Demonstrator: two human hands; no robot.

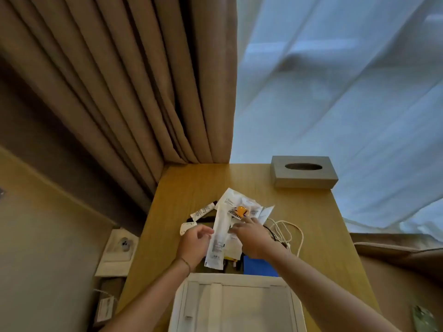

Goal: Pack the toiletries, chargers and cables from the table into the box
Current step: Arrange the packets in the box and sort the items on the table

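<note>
A heap of toiletries lies mid-table: a long white sachet, a small white tube, crinkled clear packets and an orange-and-black item. White cables coil to the right of the heap, and a blue object lies at its near side. The white box stands open at the table's near edge. My left hand hovers beside the long sachet with fingers loosely curled, holding nothing. My right hand reaches over the heap with fingers extended, touching the packets.
A grey tissue box sits at the table's far right corner. Brown curtains hang behind on the left, sheer white ones on the right. A white wall socket plate is below the table's left edge.
</note>
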